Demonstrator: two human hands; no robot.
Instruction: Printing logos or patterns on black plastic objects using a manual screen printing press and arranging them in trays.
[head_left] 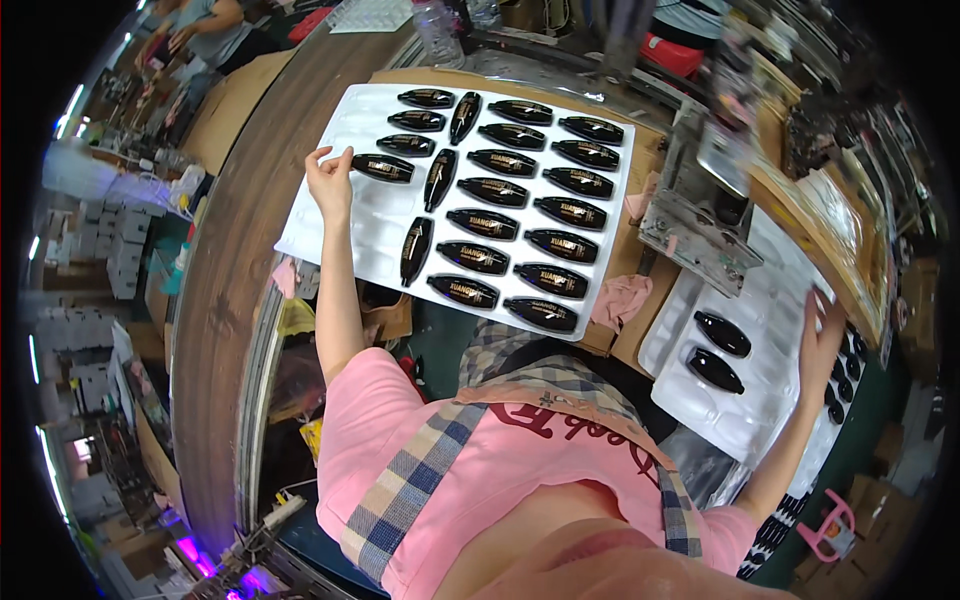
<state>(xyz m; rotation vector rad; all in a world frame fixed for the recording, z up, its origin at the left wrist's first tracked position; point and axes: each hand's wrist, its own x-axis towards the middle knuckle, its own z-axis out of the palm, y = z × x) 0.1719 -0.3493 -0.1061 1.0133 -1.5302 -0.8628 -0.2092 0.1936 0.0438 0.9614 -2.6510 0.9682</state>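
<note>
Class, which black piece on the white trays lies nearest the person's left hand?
The lowest black piece in the leftmost column of four: its end lies by the left hand; the others are farther away.

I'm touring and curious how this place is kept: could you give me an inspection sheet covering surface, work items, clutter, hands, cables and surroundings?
Surface: brown worktop, wood-grained.
Work items: larger white tray with rows of glossy black pieces bearing gold print, its left part mostly bare; smaller white tray with two plain black pieces.
Clutter: pink cloth, clear bottle.
Hands: left hand beside one printed piece, contact unclear; right hand at the smaller tray's right edge.
Cables: none clear enough to identify.
Surroundings: metal fixture, pink stool, another person.
</note>
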